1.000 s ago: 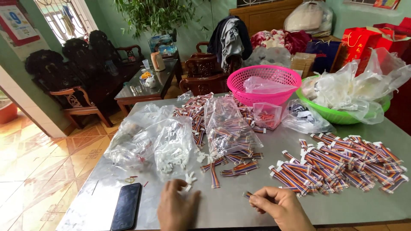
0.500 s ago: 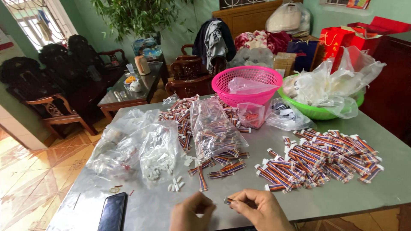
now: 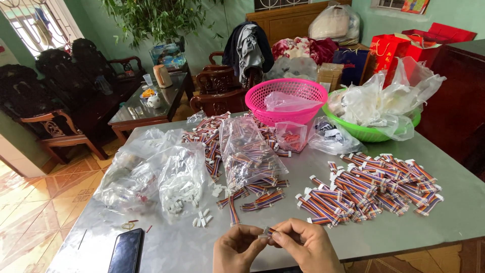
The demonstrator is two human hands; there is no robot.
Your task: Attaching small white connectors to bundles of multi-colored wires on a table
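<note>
Cable pile (image 3: pixel 371 184) right; phone (image 3: pixel 126 251) left — bags (image 3: pixel 174 174) ahead.

Home living room, carved wooden chairs (image 3: pixel 48 121), coffee table (image 3: pixel 146 103)

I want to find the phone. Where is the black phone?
In the head view, the black phone lies flat on the grey table near its front left edge, left of the left hand.

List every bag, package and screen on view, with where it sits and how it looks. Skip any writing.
Phone: table's near left edge, flat black slab, screen dark.
Clear bags: table's left, crumpled, holding white parts.
Cable bag: table centre, clear, striped cables inside.
Red gift bags: back right, upright.
Cardboard box: behind the baskets, brown.
</note>
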